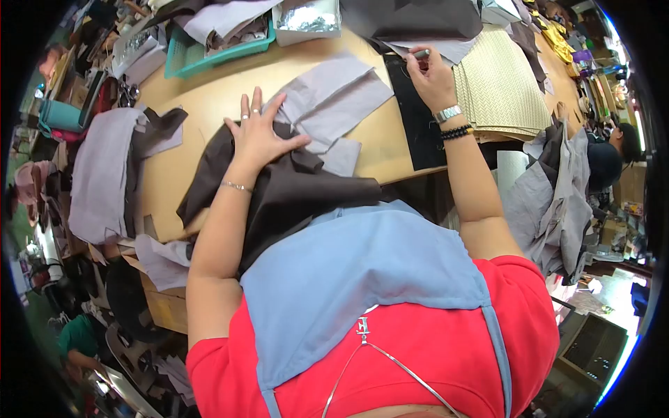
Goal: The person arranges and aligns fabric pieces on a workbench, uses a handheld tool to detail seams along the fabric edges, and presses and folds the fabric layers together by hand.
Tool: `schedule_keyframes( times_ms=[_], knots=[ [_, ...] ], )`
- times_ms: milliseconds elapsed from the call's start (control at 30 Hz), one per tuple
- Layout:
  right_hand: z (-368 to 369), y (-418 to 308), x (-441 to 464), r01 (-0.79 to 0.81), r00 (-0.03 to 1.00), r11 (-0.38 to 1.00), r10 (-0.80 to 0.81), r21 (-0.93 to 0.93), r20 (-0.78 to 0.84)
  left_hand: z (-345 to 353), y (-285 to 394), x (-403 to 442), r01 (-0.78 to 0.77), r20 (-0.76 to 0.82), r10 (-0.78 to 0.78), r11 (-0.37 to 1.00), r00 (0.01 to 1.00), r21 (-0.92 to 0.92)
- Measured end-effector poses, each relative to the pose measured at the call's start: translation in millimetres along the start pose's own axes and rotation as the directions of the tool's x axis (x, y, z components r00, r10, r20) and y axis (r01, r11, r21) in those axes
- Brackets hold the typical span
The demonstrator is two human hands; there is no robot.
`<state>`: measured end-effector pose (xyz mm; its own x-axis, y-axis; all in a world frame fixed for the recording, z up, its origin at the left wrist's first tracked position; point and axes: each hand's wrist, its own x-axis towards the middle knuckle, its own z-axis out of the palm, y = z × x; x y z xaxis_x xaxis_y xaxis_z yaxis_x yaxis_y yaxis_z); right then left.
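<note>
My left hand lies with its fingers spread on dark brown fabric, which hangs over the table's near edge onto my lap. Just beyond it, grey fabric pieces lie overlapping on the wooden table. Farther right, my right hand is closed around a small greenish, pen-like tool. It is over the top end of a black strip, beside a stack of cream woven-pattern sheets.
A teal basket with scraps and a foil-lined box stand at the back. Folded grey fabric lies at the left, scissors near it. Grey cloth hangs at the right. A person is at the far right, another lower left.
</note>
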<state>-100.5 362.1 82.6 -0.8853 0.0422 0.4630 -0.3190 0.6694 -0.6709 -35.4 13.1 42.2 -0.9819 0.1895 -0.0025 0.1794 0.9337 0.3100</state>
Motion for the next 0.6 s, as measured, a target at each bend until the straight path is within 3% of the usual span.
schedule_keyframes(
  times_ms=[67,167,200,300,333,433,500,567,600],
  knots=[
    [-16,-11,-6,-0.03,1.0,0.999,0.03,-0.045,-0.008,-5,-7,-10,-0.011,0.036,0.011,1.0,0.999,0.004],
    [-37,-11,-13,-0.026,0.988,0.961,0.067,-0.276,0.139,-18,-19,-28,-0.004,0.099,0.004,1.0,0.995,-0.005],
    [-36,7,-19,0.06,0.984,0.939,0.002,-0.338,0.18,-24,-16,-31,0.008,0.104,-0.011,1.0,0.995,0.021],
    [-32,24,-35,0.119,0.902,0.822,0.145,-0.557,0.406,-39,-8,-25,-0.033,0.096,0.02,0.99,0.995,0.135],
    [-26,23,-44,0.175,0.942,0.821,0.021,-0.544,0.335,-38,-4,-18,-0.044,0.055,0.035,0.983,0.998,0.178],
    [-5,5,-53,0.369,0.922,0.879,-0.303,-0.304,0.241,-19,6,13,-0.246,-0.126,0.279,0.943,0.952,0.226],
    [17,-6,-66,0.465,0.846,0.871,-0.383,-0.162,0.371,-10,22,32,-0.422,-0.066,0.429,0.901,0.901,0.1],
    [28,-20,-75,0.534,0.785,0.829,-0.414,-0.165,0.461,5,34,46,-0.561,-0.016,0.561,0.826,0.828,-0.062],
    [33,-20,-77,0.512,0.792,0.842,-0.385,-0.172,0.474,11,37,50,-0.542,0.019,0.546,0.834,0.837,-0.103]
  ],
)
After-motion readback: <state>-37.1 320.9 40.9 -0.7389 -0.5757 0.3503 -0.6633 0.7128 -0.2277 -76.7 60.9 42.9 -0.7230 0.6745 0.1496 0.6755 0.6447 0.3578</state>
